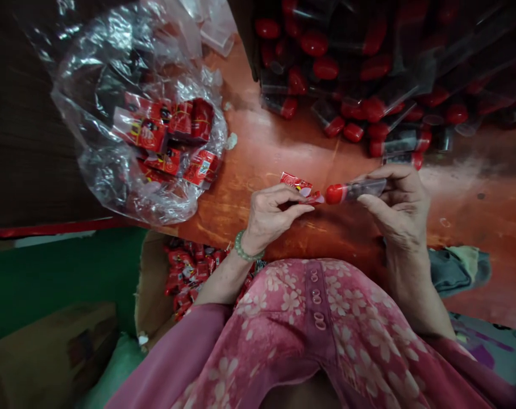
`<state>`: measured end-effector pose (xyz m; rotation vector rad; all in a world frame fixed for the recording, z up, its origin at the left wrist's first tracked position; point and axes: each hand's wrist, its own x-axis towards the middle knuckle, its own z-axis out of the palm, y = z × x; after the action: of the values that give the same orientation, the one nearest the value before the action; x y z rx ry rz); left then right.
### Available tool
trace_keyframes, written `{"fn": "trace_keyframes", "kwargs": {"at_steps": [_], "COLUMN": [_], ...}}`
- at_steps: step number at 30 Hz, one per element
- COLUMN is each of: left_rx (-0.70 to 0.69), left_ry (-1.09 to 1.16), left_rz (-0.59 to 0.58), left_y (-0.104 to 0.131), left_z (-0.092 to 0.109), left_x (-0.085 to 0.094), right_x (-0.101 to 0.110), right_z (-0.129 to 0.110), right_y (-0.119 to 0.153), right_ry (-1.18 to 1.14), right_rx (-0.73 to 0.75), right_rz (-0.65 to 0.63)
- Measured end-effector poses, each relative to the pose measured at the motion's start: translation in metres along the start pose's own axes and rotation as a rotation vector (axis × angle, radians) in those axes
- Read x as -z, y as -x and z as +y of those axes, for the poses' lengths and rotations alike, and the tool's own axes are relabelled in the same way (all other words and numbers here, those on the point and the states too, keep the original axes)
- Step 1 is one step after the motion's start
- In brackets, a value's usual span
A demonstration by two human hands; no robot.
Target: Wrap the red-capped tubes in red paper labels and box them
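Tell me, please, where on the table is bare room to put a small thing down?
Bare wood table lies between the plastic bag of red packets and the pile of red-capped tubes. Another bare patch is right of the right hand, toward the table's edge. The far right is crowded with tubes. The left hand holds a red packet; the right holds a tube.

left hand (271, 215): fingers curled, thumb and forefinger pinched shut, wrist bent inward | right hand (396, 205): grip closed, thumb underneath, fingers arched over the top | forearms: both angled in from the body, hands level and just apart
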<state>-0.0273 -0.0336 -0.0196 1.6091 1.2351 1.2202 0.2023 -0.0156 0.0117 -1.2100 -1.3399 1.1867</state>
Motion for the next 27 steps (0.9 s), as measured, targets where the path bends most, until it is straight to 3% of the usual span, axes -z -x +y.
{"fn": "trace_keyframes", "kwargs": {"at_steps": [5,10,17,27], "left_rx": [0.037,0.033,0.008,0.106], "left_ry": [0.040,0.034,-0.052,0.032], "left_rz": [-0.033,-0.072,-0.127,-0.232], "left_y": [0.001,0.001,0.006,0.007], "left_z": [0.001,0.000,-0.004,-0.010], "left_x": [0.002,0.003,0.000,-0.004], "right_x": [-0.005,0.009,0.019,0.023], "right_z": [0.000,0.003,-0.014,-0.014], "right_y": [0.001,0.004,-0.005,-0.024], "right_ry": [0.027,0.158,0.422,0.357], "right_rx": [-0.051,-0.053,-0.042,-0.197], "right_rz": [-0.096,-0.182,-0.455,-0.700]}}
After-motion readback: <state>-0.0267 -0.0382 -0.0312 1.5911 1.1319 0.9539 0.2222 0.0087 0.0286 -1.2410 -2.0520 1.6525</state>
